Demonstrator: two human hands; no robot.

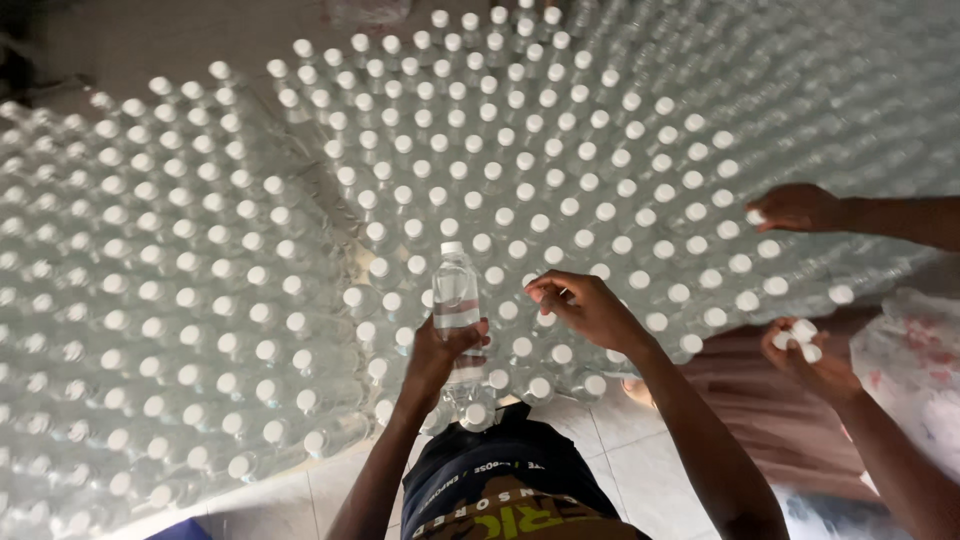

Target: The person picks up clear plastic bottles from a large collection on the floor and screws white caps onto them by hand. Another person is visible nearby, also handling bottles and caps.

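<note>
**One bottle lifted above a floor of capped bottles**

Dark shorts (pixel 505 480) with a lettered waistband sit nearest the camera, at the bottom centre, over pale floor tiles (pixel 625 455). Both forearms reach away from them toward the far side. Left hand (pixel 445 350): fingers wrapped around the lower body of a clear plastic bottle (pixel 456 300), which stands upright with its white cap on, raised just above the near edge of the mass. Right hand (pixel 585 308): palm down, fingers curled narrow, thumb and fingertips pinched together just right of the held bottle; whether anything lies between them cannot be told.

Standing bottles (pixel 480 170), all clear with white caps, fill the floor from the left edge to the far right, packed cap to cap. Their near edge curves from lower left up to the right, leaving bare tile only along the bottom of the scene, around the shorts. At the right, a second person's hand (pixel 797 207) rests on a cap at the edge of the mass, and their other hand (pixel 805 350), palm up, cups several loose white caps (pixel 800 335). A clear plastic bag (pixel 915 365) lies at the far right edge.
</note>
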